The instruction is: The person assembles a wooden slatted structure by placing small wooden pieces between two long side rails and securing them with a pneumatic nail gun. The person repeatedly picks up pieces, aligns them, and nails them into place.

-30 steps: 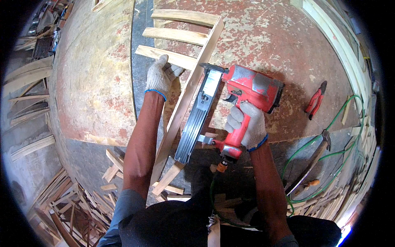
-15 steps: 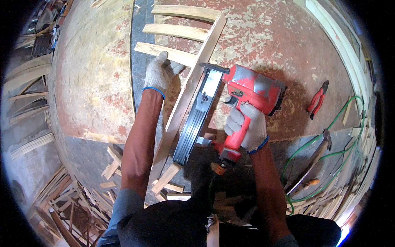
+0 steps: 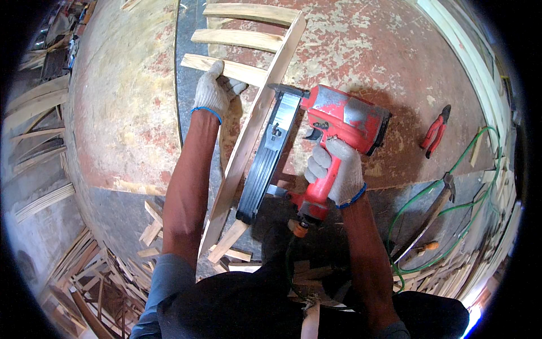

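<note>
My right hand, in a white knit glove with a blue cuff, is wrapped round the handle of a red nail gun. The gun's nose rests against the side of a long wooden rail, near where a short slat meets it. My left hand, gloved alike, grips this slat, thumb on top and fingers beneath. Two more slats, a middle one and a far one, join the rail at its far end, like comb teeth.
Red-handled pliers and a hammer lie at the right beside a looping green hose. Wood offcuts lie near my left arm. Piled strips fill the lower left. Long pale boards line the right side.
The whole view has shifted slightly, so most things sit a little higher and further left. Both hands keep their holds, and the nail gun's nose stays at the rail.
</note>
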`<state>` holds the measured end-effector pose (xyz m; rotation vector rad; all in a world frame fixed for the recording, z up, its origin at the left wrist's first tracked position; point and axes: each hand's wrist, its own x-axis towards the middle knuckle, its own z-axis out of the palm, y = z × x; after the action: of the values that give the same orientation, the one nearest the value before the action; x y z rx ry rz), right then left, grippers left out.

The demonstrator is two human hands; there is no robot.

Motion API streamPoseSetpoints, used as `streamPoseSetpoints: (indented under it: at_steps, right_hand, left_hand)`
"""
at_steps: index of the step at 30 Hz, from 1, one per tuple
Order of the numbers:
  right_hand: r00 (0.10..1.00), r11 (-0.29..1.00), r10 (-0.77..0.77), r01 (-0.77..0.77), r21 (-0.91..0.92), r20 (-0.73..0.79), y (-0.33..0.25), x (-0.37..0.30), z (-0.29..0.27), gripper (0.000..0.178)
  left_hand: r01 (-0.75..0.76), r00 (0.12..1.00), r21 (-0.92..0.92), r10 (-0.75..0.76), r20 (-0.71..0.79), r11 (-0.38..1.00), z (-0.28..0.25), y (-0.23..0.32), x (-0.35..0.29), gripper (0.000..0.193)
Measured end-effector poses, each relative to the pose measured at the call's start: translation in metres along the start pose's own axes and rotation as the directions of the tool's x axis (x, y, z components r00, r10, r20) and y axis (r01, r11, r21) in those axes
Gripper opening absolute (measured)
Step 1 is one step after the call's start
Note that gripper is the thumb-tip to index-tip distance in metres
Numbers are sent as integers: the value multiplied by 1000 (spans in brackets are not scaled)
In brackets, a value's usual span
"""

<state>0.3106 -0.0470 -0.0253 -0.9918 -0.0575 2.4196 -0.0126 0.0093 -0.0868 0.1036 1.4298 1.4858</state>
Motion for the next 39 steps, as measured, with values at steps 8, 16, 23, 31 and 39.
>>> streamPoseSetpoints:
  at_steps: [8, 16, 23, 31, 39]
  right_hand:
    - [1000, 1000, -1, 1, -7, 1, 3, 1, -2, 32]
    - [1000, 1000, -9, 9, -29, -4, 4, 1, -3, 30]
    - [1000, 1000, -8, 8, -21, 8, 7, 3, -5, 29]
    - [1000, 1000, -28, 28, -12, 5, 5, 0, 2, 26]
    - [999, 999, -5, 2, 50, 51, 11, 0, -7, 31]
  left_hand:
    - [-6, 1000, -22, 5, -19, 1000, 0, -2, 2, 33]
    - [-24, 999, -52, 23, -23, 998, 1, -4, 4, 32]
    - [-15, 1000, -46, 14, -24, 999, -2, -4, 6, 31]
    - [-14, 1000, -65, 13, -6, 998, -4, -5, 9, 32]
    - [-18, 1000, -42, 18, -5, 999, -2, -4, 4, 33]
